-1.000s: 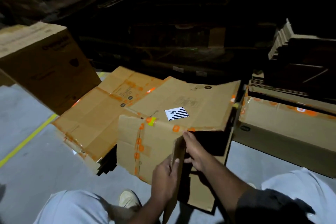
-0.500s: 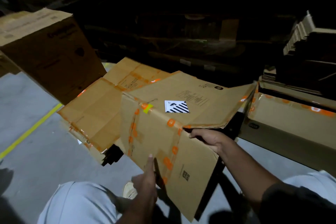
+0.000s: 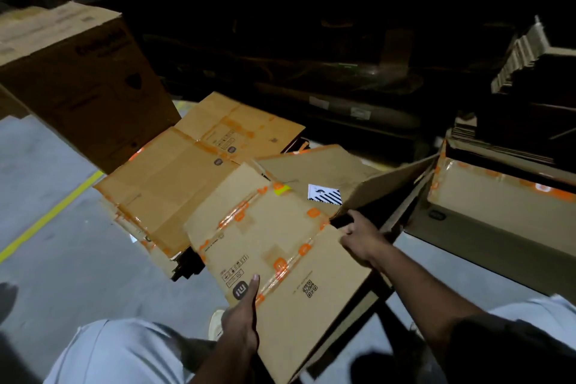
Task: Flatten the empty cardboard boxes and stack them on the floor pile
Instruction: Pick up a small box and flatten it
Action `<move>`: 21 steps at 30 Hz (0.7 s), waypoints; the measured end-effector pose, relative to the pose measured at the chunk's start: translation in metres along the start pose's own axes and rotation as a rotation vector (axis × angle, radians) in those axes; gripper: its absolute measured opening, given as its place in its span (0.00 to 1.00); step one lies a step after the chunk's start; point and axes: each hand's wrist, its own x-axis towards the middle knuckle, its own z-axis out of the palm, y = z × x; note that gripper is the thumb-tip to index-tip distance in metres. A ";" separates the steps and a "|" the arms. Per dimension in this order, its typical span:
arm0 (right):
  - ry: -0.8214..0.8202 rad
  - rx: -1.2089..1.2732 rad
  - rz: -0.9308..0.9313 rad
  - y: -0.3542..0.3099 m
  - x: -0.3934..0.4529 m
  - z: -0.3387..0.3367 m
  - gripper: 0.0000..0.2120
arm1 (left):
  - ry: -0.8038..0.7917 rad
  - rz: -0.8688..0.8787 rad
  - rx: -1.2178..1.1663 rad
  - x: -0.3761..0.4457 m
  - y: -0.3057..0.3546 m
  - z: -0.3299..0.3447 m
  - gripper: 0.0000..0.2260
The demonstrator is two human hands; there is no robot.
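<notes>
I hold a brown cardboard box [image 3: 280, 243] with orange tape, partly collapsed, tilted in front of me. My left hand [image 3: 243, 318] grips its near lower edge, thumb on top beside a black logo. My right hand [image 3: 358, 235] grips the edge of the box's right side, fingers curled into the dark opening. A black-and-white striped label [image 3: 324, 194] sits on the far panel. Behind and left of the box lies the floor pile of flattened boxes [image 3: 174, 181], orange-taped.
A large upright brown box [image 3: 78, 78] stands at the left. Another taped box [image 3: 498, 212] sits at the right, with stacked cardboard sheets [image 3: 523, 53] above it. A yellow line [image 3: 53, 212] crosses the grey floor. My knees in light trousers are at the bottom.
The near panel of the box has swung flatter and lower toward me. My left hand slid to its lower edge; my right hand stays at the right-side opening. The view shifted slightly.
</notes>
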 end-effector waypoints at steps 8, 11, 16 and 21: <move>0.064 -0.081 0.100 0.038 -0.006 0.028 0.36 | 0.116 0.123 -0.018 -0.003 -0.004 -0.016 0.35; 0.139 -0.088 0.181 0.036 -0.015 0.026 0.39 | 0.116 0.177 -0.074 -0.027 0.009 -0.017 0.20; 0.062 0.270 0.268 0.041 -0.016 0.032 0.51 | 0.113 0.304 -0.117 -0.040 0.018 -0.038 0.33; -0.123 0.809 0.355 0.003 -0.041 0.034 0.35 | 0.063 0.338 -0.092 -0.060 0.023 -0.062 0.19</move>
